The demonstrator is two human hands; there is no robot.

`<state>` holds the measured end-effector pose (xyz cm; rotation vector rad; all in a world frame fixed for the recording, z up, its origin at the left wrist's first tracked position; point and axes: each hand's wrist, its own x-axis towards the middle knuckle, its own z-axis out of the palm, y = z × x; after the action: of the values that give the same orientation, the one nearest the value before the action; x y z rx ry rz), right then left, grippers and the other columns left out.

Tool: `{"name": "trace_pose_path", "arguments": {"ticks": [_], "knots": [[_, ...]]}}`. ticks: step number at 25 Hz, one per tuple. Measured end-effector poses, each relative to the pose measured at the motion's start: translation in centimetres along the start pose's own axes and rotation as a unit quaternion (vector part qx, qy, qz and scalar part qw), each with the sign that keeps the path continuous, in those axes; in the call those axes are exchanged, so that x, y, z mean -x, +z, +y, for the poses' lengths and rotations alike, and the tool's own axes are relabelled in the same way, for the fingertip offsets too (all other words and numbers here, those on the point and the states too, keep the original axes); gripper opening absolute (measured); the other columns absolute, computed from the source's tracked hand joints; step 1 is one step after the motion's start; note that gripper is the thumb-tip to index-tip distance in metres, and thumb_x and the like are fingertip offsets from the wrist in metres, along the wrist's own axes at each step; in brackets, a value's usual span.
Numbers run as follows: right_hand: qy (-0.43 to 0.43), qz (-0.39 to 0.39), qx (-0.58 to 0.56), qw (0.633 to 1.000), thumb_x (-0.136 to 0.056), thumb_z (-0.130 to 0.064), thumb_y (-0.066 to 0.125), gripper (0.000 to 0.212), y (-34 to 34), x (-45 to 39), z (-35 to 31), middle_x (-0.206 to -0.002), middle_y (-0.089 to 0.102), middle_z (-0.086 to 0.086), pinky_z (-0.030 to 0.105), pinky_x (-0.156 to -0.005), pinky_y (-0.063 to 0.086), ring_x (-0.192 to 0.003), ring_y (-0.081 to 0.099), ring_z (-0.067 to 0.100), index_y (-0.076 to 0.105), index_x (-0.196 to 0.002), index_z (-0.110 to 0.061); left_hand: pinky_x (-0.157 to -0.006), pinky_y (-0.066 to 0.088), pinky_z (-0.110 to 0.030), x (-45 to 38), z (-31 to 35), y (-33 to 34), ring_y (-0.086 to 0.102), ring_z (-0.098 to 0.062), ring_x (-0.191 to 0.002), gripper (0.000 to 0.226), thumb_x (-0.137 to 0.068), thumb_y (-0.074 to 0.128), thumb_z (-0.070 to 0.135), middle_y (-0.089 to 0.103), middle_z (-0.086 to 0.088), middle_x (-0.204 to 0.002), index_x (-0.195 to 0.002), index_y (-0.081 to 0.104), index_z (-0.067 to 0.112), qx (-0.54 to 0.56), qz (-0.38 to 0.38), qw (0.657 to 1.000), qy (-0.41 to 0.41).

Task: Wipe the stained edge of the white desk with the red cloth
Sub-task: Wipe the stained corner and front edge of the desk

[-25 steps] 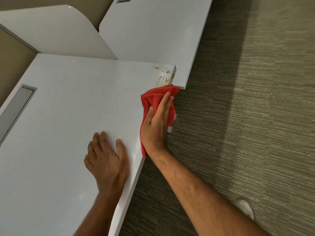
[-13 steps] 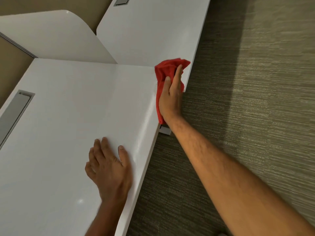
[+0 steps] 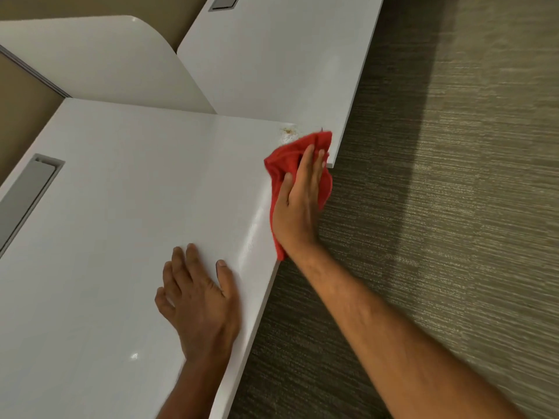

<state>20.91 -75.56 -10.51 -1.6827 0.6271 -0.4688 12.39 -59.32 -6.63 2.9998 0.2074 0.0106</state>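
The white desk point(image 3: 127, 225) fills the left half of the view, its right edge running down toward me. Faint brown stains point(image 3: 288, 133) mark the far right corner of its top. My right hand point(image 3: 298, 207) lies flat with fingers together, pressing the crumpled red cloth point(image 3: 286, 158) against the desk's right edge just below the stains. The cloth folds over the edge and hangs under my palm. My left hand point(image 3: 198, 300) rests flat on the desk top near the edge, fingers spread, holding nothing.
A second white desk point(image 3: 281, 65) adjoins at the back, with a curved white divider panel point(image 3: 99, 58) to its left. A grey cable slot point(image 3: 27, 192) sits in the near desk's left side. Grey-brown carpet point(image 3: 438, 207) covers the floor on the right.
My right hand first pushed the cloth up over the stained corner, then drew it back down the edge, uncovering a smaller, fainter stain. The left hand stayed planted.
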Motion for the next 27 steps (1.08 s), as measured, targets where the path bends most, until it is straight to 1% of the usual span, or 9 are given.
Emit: {"name": "trace_pose_path", "arguments": {"ticks": [5, 9, 13, 17, 19, 21, 23, 25, 27], "knots": [[0.016, -0.01, -0.028, 0.999, -0.115, -0.027, 0.03, 0.061, -1.2, -5.4, -0.6, -0.178, 0.0, 0.007, 0.053, -0.133, 0.014, -0.165, 0.002, 0.025, 0.002, -0.168, -0.018, -0.125, 0.014, -0.058, 0.1, -0.1, 0.0, 0.018, -0.033, -0.158, 0.074, -0.098, 0.017, 0.055, 0.021, -0.01, -0.171, -0.162, 0.022, 0.017, 0.002, -0.001, 1.0, -0.001], [0.002, -0.023, -0.035, 0.999, -0.115, -0.031, 0.029, 0.062, -1.2, 1.0, -0.3, -0.177, -0.007, 0.0, 0.053, -0.133, 0.016, -0.164, -0.002, 0.021, -0.001, -0.168, -0.024, -0.125, 0.014, -0.059, 0.1, -0.1, -0.1, 0.017, -0.033, -0.158, 0.074, -0.098, 0.016, 0.055, 0.021, -0.01, -0.171, -0.161, 0.021, 0.017, 0.003, -0.003, 1.0, 0.0], [-0.042, -0.078, 0.163, 0.983, -0.112, -0.036, 0.033, 0.066, -0.3, 9.6, 0.1, -0.173, -0.029, 0.004, 0.053, -0.129, 0.03, -0.163, -0.018, 0.028, 0.001, -0.169, -0.023, -0.126, 0.015, -0.059, 0.0, -0.1, 0.0, 0.017, -0.033, -0.158, 0.075, -0.098, 0.016, 0.055, 0.02, -0.011, -0.171, -0.162, 0.021, 0.017, -0.003, -0.005, 1.0, -0.005], [-0.027, -0.103, 0.273, 0.956, -0.11, -0.043, 0.039, 0.072, -0.3, 7.4, -1.2, -0.172, -0.031, 0.011, 0.057, -0.125, 0.036, -0.16, -0.022, 0.037, 0.004, -0.169, -0.02, -0.126, 0.014, -0.06, 0.0, -0.1, 0.0, 0.017, -0.034, -0.158, 0.076, -0.098, 0.016, 0.057, 0.02, -0.011, -0.171, -0.162, 0.02, 0.017, -0.002, -0.01, 1.0, -0.005], [-0.031, -0.096, 0.316, 0.943, -0.109, -0.043, 0.04, 0.071, -0.5, 4.6, -2.0, -0.173, -0.02, 0.019, 0.059, -0.127, 0.031, -0.161, -0.015, 0.043, 0.01, -0.168, -0.016, -0.126, 0.015, -0.06, 0.0, -0.1, -0.1, 0.017, -0.034, -0.158, 0.076, -0.098, 0.017, 0.056, 0.021, -0.012, -0.171, -0.162, 0.021, 0.016, -0.002, -0.009, 1.0, -0.003], [-0.067, -0.043, 0.391, 0.917, -0.107, -0.039, 0.045, 0.068, -0.5, 2.2, -2.4, -0.172, 0.006, 0.032, 0.061, -0.128, 0.026, -0.16, 0.005, 0.05, 0.028, -0.164, -0.007, -0.126, 0.015, -0.06, 0.0, -0.1, -0.1, 0.017, -0.034, -0.158, 0.075, -0.098, 0.016, 0.056, 0.021, -0.012, -0.171, -0.162, 0.021, 0.016, -0.004, -0.009, 1.0, -0.001], [-0.108, 0.001, 0.455, 0.884, -0.102, -0.039, 0.055, 0.066, -0.6, 0.4, -2.6, -0.163, 0.032, 0.035, 0.063, -0.125, 0.032, -0.155, 0.025, 0.051, 0.046, -0.155, -0.001, -0.126, 0.015, -0.059, 0.0, -0.1, -0.1, 0.017, -0.034, -0.158, 0.075, -0.099, 0.017, 0.055, 0.021, -0.012, -0.171, -0.162, 0.022, 0.016, -0.004, -0.011, 1.0, 0.0], [-0.141, 0.015, 0.497, 0.856, -0.092, -0.04, 0.072, 0.065, -0.7, -1.2, -2.7, -0.15, 0.053, 0.032, 0.064, -0.115, 0.044, -0.146, 0.043, 0.052, 0.062, -0.14, 0.002, -0.126, 0.014, -0.059, 0.1, -0.1, -0.2, 0.016, -0.033, -0.158, 0.074, -0.099, 0.017, 0.055, 0.02, -0.012, -0.171, -0.162, 0.021, 0.016, -0.001, -0.014, 1.0, -0.002], [-0.164, 0.018, 0.526, 0.834, -0.083, -0.038, 0.082, 0.065, -1.1, -2.9, -2.9, -0.142, 0.062, 0.03, 0.066, -0.109, 0.048, -0.139, 0.052, 0.053, 0.069, -0.129, 0.004, -0.126, 0.014, -0.058, 0.1, -0.1, -0.2, 0.015, -0.033, -0.159, 0.074, -0.099, 0.018, 0.055, 0.02, -0.011, -0.172, -0.162, 0.021, 0.016, 0.002, -0.014, 1.0, -0.003]]}}
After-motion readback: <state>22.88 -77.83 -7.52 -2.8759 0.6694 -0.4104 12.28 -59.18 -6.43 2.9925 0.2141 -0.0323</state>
